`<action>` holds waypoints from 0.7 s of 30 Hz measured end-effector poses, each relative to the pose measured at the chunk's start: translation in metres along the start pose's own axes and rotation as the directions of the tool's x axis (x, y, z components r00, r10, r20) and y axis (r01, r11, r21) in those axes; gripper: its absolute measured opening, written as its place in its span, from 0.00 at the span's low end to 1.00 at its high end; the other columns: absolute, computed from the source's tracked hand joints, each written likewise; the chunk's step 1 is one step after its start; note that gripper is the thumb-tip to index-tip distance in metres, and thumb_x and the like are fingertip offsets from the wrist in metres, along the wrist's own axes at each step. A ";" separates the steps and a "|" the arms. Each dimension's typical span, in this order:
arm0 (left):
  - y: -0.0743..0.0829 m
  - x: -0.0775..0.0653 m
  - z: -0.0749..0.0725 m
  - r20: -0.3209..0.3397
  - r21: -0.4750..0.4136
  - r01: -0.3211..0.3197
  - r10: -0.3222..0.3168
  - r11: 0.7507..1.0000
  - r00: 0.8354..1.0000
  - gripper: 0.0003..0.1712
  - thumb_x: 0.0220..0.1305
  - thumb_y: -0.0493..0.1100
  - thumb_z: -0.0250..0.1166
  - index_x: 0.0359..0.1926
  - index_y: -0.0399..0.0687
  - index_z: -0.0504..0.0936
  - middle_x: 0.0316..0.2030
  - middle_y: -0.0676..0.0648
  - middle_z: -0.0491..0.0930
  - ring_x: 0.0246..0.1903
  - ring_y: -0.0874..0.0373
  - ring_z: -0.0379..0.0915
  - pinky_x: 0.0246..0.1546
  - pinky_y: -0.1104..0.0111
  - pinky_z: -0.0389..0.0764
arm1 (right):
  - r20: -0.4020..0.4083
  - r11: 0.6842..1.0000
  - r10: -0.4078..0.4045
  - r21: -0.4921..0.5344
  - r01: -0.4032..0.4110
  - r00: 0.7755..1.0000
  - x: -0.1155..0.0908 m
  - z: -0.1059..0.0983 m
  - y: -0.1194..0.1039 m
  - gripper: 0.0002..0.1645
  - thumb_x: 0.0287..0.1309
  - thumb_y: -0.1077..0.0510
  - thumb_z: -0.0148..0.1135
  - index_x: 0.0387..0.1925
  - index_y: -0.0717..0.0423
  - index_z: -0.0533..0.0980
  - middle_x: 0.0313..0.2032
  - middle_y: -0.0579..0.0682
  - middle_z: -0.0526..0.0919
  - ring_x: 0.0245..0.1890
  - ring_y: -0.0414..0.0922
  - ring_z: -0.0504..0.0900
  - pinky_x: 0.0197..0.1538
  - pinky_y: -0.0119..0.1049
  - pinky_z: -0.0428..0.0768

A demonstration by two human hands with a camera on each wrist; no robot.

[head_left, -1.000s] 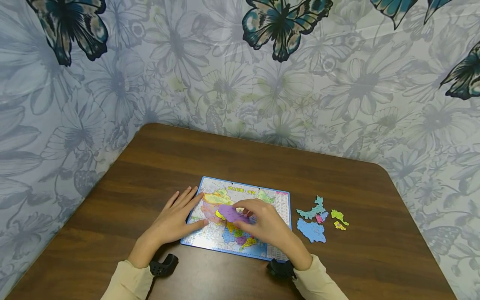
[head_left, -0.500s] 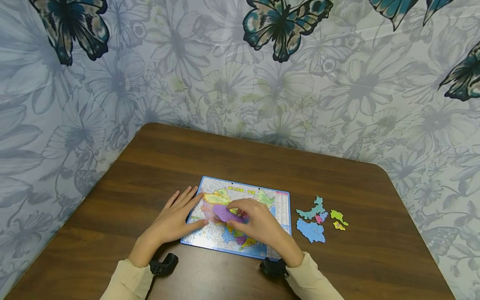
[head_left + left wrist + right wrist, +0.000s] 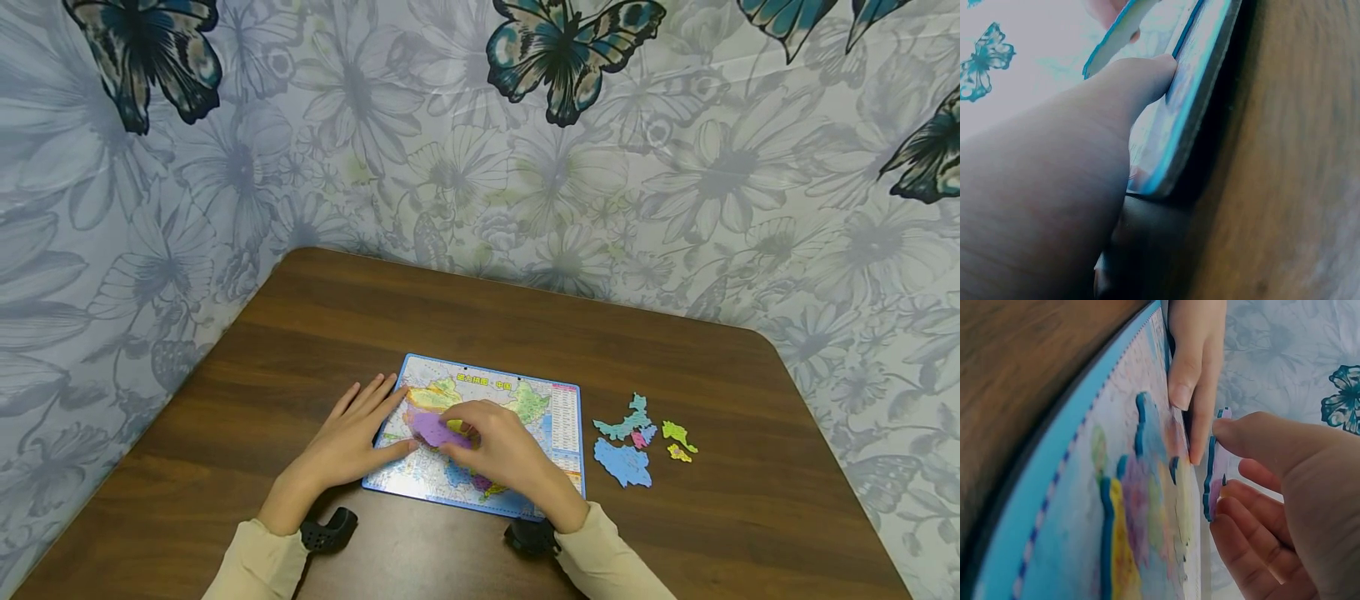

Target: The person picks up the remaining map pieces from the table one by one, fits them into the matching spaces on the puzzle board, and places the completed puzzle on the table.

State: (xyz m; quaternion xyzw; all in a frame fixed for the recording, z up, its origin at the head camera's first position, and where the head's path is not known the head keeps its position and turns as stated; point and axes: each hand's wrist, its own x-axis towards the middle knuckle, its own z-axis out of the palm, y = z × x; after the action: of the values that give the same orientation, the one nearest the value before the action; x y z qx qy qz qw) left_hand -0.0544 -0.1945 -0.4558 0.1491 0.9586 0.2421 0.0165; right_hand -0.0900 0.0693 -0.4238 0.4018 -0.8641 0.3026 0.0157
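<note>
A map puzzle board with a blue rim lies on the table. My left hand rests on its left edge, fingers straight and spread; in the left wrist view the thumb touches the board near its rim. Over the board's left part, my right hand pinches a purple map puzzle piece between thumb and fingers. In the right wrist view this piece is held on edge-view, raised off the board. Several coloured pieces, among them a yellow one, sit on the board.
To the right of the board lie several loose puzzle pieces: a teal one, a large blue one, a green one and smaller ones. The brown table meets a flowered wall covering with butterflies.
My right hand has moved left across the board with the purple puzzle piece in its pinch. The left hand has stayed in place.
</note>
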 end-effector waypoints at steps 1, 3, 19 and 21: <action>0.000 0.000 0.000 -0.006 0.000 -0.004 0.004 1.000 1.000 0.52 0.66 0.72 0.61 0.80 0.48 0.60 0.81 0.41 0.52 0.81 0.42 0.44 0.79 0.44 0.39 | 0.001 1.000 -0.003 -0.004 0.003 1.000 0.001 0.001 0.000 0.20 0.57 0.53 0.78 0.51 0.51 0.85 0.47 0.45 0.89 0.39 0.37 0.83 0.43 0.28 0.84; 0.000 0.000 0.000 -0.015 0.003 -0.009 0.009 1.000 1.000 0.52 0.66 0.72 0.61 0.80 0.48 0.60 0.81 0.40 0.52 0.81 0.42 0.44 0.79 0.43 0.39 | 0.005 1.000 -0.004 -0.015 0.004 1.000 0.002 0.003 -0.001 0.20 0.58 0.52 0.78 0.51 0.51 0.85 0.46 0.45 0.89 0.38 0.37 0.83 0.43 0.28 0.83; 0.000 0.000 0.002 -0.014 0.020 -0.016 0.016 1.000 1.000 0.50 0.67 0.70 0.62 0.80 0.48 0.61 0.80 0.40 0.54 0.81 0.43 0.45 0.79 0.44 0.42 | 0.028 0.999 0.041 -0.029 -0.040 0.999 0.008 0.018 -0.004 0.20 0.60 0.50 0.76 0.52 0.52 0.85 0.44 0.44 0.89 0.35 0.36 0.80 0.39 0.24 0.80; 0.001 0.000 0.001 -0.019 0.018 -0.014 0.015 1.000 1.000 0.51 0.67 0.70 0.62 0.80 0.48 0.61 0.80 0.40 0.54 0.81 0.42 0.45 0.79 0.43 0.42 | 0.017 0.998 0.042 -0.043 -0.041 0.999 0.009 0.019 -0.005 0.20 0.60 0.50 0.76 0.52 0.52 0.85 0.41 0.43 0.88 0.33 0.36 0.78 0.37 0.24 0.78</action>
State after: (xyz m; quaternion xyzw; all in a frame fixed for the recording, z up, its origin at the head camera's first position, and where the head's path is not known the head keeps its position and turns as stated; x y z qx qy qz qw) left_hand -0.0536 -0.1932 -0.4567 0.1539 0.9597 0.2352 0.0044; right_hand -0.0884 0.0510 -0.4342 0.3860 -0.8787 0.2808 0.0102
